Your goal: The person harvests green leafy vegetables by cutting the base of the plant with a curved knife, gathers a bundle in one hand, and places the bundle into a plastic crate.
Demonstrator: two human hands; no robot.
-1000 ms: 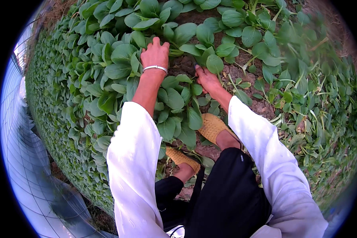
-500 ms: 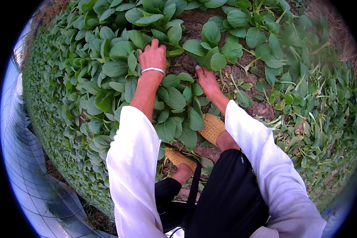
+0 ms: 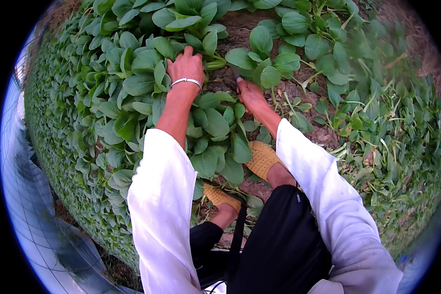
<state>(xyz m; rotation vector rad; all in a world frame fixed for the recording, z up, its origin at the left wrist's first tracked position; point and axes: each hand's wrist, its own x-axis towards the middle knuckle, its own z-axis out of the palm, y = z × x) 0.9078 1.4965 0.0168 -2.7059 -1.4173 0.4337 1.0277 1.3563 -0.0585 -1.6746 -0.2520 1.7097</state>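
My left hand (image 3: pixel 186 68), with a silver bangle at the wrist, is closed round a leafy bok choy (image 3: pixel 214 63). Its pale green stalks stick out to the right of the knuckles, and my fingertips are partly hidden among the leaves. Just right of those stalks, my right hand (image 3: pixel 251 94) is closed low over the soil on a small knife (image 3: pixel 237 75). Only a short dark part of the knife shows, pointing away from me; the rest is covered by my fingers. Between my forearms stands another bok choy plant (image 3: pixel 215 122) with broad leaves.
Dense bok choy (image 3: pixel 83 112) fills the bed on the left. Bare brown soil (image 3: pixel 237 29) runs ahead, with hole-marked leaves (image 3: pixel 270 77) beside it. Loose, flattened greens (image 3: pixel 377 161) lie on the right. My yellow shoes (image 3: pixel 262 159) are close below the plants. Pale sheeting (image 3: pixel 22 196) borders the far left.
My left hand has shifted slightly left, still on the bok choy. My right hand has moved slightly left and nearer to me with the knife, whose blue part is now less visible.
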